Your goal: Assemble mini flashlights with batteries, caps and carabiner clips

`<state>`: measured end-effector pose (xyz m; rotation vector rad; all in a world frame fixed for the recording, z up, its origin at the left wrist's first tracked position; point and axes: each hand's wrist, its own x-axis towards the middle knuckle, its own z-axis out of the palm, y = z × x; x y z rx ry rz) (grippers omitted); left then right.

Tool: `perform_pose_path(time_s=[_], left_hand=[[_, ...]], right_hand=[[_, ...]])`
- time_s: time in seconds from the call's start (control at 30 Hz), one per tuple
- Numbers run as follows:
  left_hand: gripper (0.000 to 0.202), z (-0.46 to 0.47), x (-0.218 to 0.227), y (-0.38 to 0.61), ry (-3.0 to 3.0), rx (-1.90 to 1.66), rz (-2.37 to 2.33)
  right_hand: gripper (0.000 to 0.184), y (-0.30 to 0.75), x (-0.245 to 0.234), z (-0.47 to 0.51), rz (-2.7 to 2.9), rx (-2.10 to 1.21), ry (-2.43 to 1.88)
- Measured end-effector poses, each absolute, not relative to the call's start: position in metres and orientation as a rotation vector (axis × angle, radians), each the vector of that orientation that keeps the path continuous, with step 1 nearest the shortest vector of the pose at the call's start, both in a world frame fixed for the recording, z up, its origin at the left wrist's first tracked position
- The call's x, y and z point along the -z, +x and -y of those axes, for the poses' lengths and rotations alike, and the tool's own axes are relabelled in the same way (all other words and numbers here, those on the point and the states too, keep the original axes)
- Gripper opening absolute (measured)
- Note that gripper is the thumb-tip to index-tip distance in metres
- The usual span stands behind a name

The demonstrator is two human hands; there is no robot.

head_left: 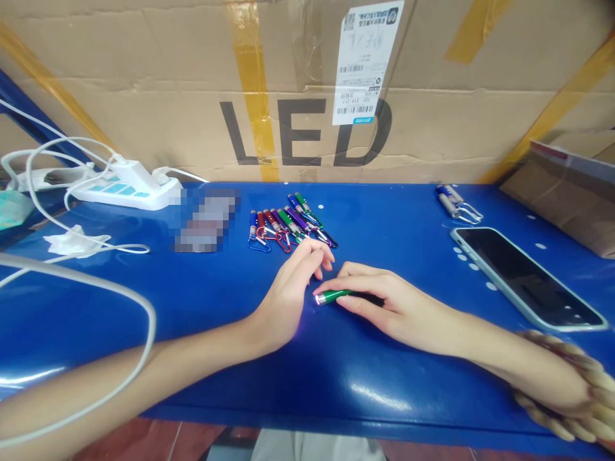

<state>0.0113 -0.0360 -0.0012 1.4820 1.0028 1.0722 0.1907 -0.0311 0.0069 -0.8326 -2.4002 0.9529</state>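
Observation:
A small green keychain flashlight is pinched between the fingers and thumb of my right hand, low over the blue tabletop. Its silver end points left and glows white. My left hand rests on its edge just left of that lit end, fingers apart and curved, with nothing seen in it. Just beyond my left fingertips lies a row of keychain flashlights in blue, red, green and purple, each with a carabiner clip. The far end of the held flashlight is hidden by my right hand.
At the right lie a smartphone, several white dots and a pair of flashlights. A white power strip with looping cables occupies the left; one cable crosses before my left forearm. Cardboard boxes stand behind and at right.

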Motion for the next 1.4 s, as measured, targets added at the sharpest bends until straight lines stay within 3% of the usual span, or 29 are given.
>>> perform_pose_path(time_s=[1.0, 1.4], left_hand=[[0.023, 0.0391, -0.0023, 0.0118, 1.502, -1.041, -1.008], [0.023, 0.0395, -0.0027, 0.0117, 1.487, -1.042, -0.989]], right_hand=[[0.023, 0.1891, -0.0082, 0.0310, 2.368, -0.998, -0.787], [0.034, 0.1915, -0.0041, 0.0267, 2.405, -0.931, -0.764]])
